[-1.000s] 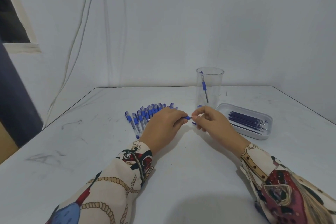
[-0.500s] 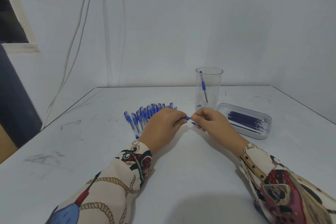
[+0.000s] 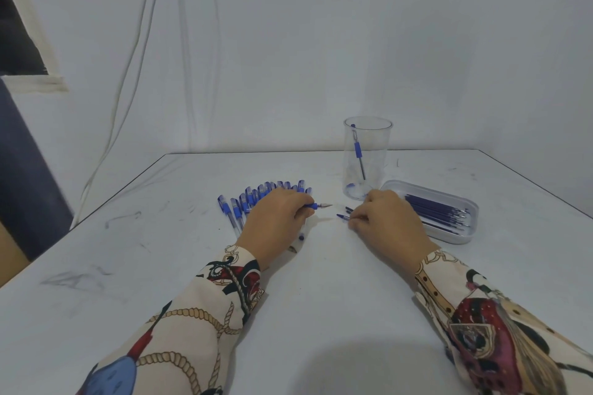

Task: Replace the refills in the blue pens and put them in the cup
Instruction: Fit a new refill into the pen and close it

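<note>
Cream fabric printed with rope and red motifs covers both sleeves (image 3: 199, 327), which reach in from the near edge over the white, scuffed table (image 3: 321, 314). The left hand (image 3: 276, 221) curls its fingers round a blue-gripped clear pen (image 3: 316, 205), whose metal tip juts out to the right past the fingertips. Apart from it, to the right, the right hand (image 3: 386, 218) lies knuckles up with fingers curled, pinching thin dark-blue pieces (image 3: 344, 217) that poke out leftward (whether they are refills or pen parts cannot be told). Just behind the left hand a fanned row of clear pens with blue caps and grips (image 3: 253, 199) lies flat on the table. To the right of the right hand sits a shallow, rounded white plastic tray (image 3: 462, 236) holding a bundle of dark-blue refills (image 3: 439, 215). Farther back, between the row and the tray, stands a tall clear plastic cup (image 3: 367, 160) with one blue pen (image 3: 358, 151) leaning inside.
</note>
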### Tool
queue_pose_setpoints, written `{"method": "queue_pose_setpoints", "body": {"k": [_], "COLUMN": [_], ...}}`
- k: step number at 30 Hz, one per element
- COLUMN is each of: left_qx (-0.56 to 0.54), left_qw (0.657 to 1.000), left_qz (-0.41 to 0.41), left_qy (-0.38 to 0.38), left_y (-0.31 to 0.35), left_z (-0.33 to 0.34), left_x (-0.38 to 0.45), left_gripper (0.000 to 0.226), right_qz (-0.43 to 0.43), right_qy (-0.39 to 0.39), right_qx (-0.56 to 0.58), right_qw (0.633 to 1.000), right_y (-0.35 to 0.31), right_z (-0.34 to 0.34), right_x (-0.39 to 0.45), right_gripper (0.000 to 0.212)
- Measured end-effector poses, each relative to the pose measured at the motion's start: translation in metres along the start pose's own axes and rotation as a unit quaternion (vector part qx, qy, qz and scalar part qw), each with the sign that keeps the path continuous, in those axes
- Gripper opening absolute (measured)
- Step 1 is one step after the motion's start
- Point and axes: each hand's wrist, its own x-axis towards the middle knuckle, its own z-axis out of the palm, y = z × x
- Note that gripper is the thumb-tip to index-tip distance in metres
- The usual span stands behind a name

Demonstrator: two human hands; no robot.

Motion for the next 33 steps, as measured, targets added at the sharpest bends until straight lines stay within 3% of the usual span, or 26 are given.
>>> {"method": "queue_pose_setpoints", "body": {"k": [5,11,19,28,33], "left_qx": [0.002,0.004,-0.001,-0.018,-0.025], "left_qw": [1.000,1.000,1.000,1.000,0.999], "left_qz": [0.000,0.003,0.012,0.019,0.021], "left_qy": [0.001,0.006,0.010,-0.003,-0.006], "left_y": [0.000,0.001,0.003,0.010,0.013], "left_z": [0.000,-0.001,0.000,0.000,0.000], "left_x": [-0.001,0.000,-0.001,-0.002,-0.001], "left_gripper": [0.023,0.022,0.021,0.022,0.019], "right_qz": [-0.015,0.018,0.004,0.040,0.042], "right_qy": [0.016,0.016,0.007,-0.007,0.005], "right_qx": [-0.007,0.211,0.209,0.281,0.297], "right_qw": [1.000,0.977,0.978,0.959,0.954], "right_y": [-0.004,-0.008,-0.011,-0.016,-0.018], "right_z": [0.001,-0.014,-0.017,-0.018,-0.019], "right_x": [-0.001,-0.005,-0.003,-0.004,-0.003], "right_gripper": [0.021,0.013,0.016,0.024,0.017]}}
